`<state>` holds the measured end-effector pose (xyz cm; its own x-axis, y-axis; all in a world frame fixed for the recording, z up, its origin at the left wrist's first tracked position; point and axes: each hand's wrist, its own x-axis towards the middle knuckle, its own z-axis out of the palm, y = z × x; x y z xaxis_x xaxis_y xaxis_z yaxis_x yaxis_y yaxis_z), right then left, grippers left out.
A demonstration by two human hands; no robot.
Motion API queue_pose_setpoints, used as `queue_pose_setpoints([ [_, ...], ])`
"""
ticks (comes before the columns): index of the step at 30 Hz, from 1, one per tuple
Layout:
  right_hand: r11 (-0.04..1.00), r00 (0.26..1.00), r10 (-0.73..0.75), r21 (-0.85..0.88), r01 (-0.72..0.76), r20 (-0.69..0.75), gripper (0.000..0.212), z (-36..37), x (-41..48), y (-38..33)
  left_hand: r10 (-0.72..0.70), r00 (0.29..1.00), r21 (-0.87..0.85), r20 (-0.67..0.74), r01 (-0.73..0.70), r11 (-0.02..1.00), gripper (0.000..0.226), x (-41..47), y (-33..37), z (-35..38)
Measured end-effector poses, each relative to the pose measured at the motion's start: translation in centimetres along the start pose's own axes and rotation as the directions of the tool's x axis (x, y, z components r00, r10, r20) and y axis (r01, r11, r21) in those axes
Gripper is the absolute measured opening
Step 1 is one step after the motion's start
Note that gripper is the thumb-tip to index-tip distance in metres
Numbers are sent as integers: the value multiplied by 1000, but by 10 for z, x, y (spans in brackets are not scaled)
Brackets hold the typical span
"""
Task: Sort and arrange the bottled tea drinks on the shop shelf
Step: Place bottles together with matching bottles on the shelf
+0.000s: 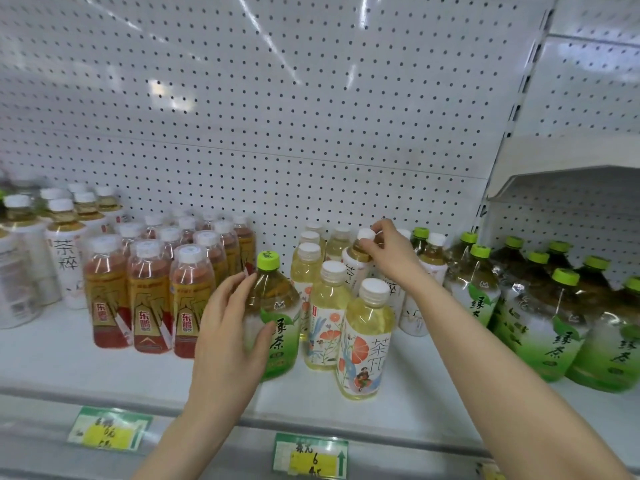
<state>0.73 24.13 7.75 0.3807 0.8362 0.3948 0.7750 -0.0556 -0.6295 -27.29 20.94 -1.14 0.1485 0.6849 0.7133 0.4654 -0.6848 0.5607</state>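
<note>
My left hand [230, 327] grips a green-capped green tea bottle [277, 306] standing at the middle of the shelf [52, 362]. My right hand [389, 249] pinches the neck under the white cap of a white-labelled tea bottle [358, 254] further back. Between the hands stand several pale yellow flower-label tea bottles [365, 337]. More green tea bottles [540, 317] crowd the right side.
Red and gold drink bottles [149, 292] stand in rows at the left, with white-labelled tea bottles [65, 251] behind them. The pegboard back wall [277, 116] rises behind. Price tags [310, 457] hang on the shelf's front edge. A higher shelf [568, 178] juts out at right.
</note>
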Motion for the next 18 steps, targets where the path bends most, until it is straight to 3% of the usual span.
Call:
queue_pose_setpoints([
  [4,987,982,89,150,-64,-164,20,-35,-40,10,103,995,-85,-4,-103,991,60,-10,22,12],
  [7,998,941,23,59,-3,-336,12,-57,-72,2,153,988,-129,25,-149,980,54,-14,34,28],
  [9,990,948,-99,-125,63,-302,18,-40,-86,-9,147,985,-225,93,-123,967,50,-17,57,52],
  [11,975,974,-97,-218,51,-206,27,-3,-98,-13,105,983,-295,151,-57,954,53,-26,82,79],
  [14,982,987,-43,-188,14,-152,34,33,-111,-1,37,997,-322,68,-13,947,43,-23,83,97],
  [16,989,981,-21,-150,-8,-194,39,37,-119,15,83,994,-320,76,-55,946,43,-19,68,94],
  [18,976,981,-25,-218,-18,-193,45,40,-124,21,129,988,-289,85,-100,952,43,-17,56,89],
])
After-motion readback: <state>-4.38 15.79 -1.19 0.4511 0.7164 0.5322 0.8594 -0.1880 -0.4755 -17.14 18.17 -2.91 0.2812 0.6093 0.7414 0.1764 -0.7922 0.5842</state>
